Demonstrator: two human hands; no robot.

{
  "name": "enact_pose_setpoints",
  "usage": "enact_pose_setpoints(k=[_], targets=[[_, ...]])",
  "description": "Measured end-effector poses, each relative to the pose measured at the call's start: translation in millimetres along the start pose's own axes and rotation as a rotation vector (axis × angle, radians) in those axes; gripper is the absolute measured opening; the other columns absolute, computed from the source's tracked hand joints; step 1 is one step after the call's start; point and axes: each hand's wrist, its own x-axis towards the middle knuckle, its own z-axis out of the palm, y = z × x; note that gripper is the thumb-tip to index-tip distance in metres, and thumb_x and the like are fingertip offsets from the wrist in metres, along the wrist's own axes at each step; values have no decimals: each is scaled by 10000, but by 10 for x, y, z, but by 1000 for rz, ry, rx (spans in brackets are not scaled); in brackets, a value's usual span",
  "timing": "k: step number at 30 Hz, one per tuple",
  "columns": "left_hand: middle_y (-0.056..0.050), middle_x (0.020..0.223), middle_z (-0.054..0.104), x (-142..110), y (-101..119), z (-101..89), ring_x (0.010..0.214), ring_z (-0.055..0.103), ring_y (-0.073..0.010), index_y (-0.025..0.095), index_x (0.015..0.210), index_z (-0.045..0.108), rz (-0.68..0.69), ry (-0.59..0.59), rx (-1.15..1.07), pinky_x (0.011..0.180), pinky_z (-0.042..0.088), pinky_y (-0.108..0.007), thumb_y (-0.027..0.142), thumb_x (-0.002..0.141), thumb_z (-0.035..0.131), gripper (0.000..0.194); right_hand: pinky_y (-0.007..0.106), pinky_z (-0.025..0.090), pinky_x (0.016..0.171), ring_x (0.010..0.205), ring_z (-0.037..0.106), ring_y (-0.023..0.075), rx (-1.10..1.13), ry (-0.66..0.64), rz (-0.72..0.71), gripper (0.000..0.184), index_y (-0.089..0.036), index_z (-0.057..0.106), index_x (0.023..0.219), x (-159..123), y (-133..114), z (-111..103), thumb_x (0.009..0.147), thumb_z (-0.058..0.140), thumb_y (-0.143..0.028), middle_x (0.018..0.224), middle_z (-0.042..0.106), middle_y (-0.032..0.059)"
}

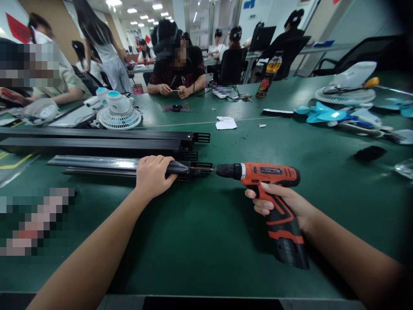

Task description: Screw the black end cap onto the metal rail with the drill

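Note:
My right hand grips an orange and black cordless drill by its handle, with a finger at the trigger. The drill lies level, its chuck pointing left, and its bit meets or nearly meets the slotted end of a long black profile; I cannot tell whether they touch. Around that same profile, near its right end, my left hand is closed, pressing from above. Its fingers hide part of the surface. The profile lies flat on the green table.
Behind it lie more long black profiles. White fan housings stand back left. Blue fan blades lie at the right. A drink bottle and paper scraps are farther back. Across the table a person handles a small orange-handled tool.

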Motion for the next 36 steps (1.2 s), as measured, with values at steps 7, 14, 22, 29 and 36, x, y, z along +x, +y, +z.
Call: enact_pose_setpoints(k=[7,14,22,29,36], targets=[[-96,1077,817,-5,-6,14,1033,743,-348,220,1193,762,1,5,1,997,514,-521,402,949,674,316,202,448,550,558,406,83,15,9,11,361,-166,748,928,-1,-11,25,830,932,-461,625,528,-45],[-99,1084,815,6,1,-1,1038,738,-347,233,1192,753,-12,-15,-16,992,510,-523,404,956,665,305,188,426,540,566,430,88,22,-6,45,390,-151,756,909,-20,-23,43,818,940,-481,583,489,-54],[-109,1092,813,6,7,-6,1054,743,-355,223,1201,765,-15,-19,-16,1008,508,-531,403,951,665,324,198,437,549,567,395,80,23,4,12,345,-171,743,955,-2,4,-5,850,911,-453,672,525,-40],[-105,1099,815,4,6,-6,1057,741,-352,225,1204,763,-22,-25,-18,1006,506,-530,408,957,658,325,203,425,545,566,397,75,30,8,18,353,-163,738,954,4,10,-16,847,915,-449,687,535,-35],[-87,1093,819,4,6,-3,1042,738,-338,239,1194,751,-17,-15,1,991,511,-514,410,958,657,306,234,427,537,567,409,95,10,17,6,324,-174,740,954,6,4,-8,870,891,-448,693,550,-31]])
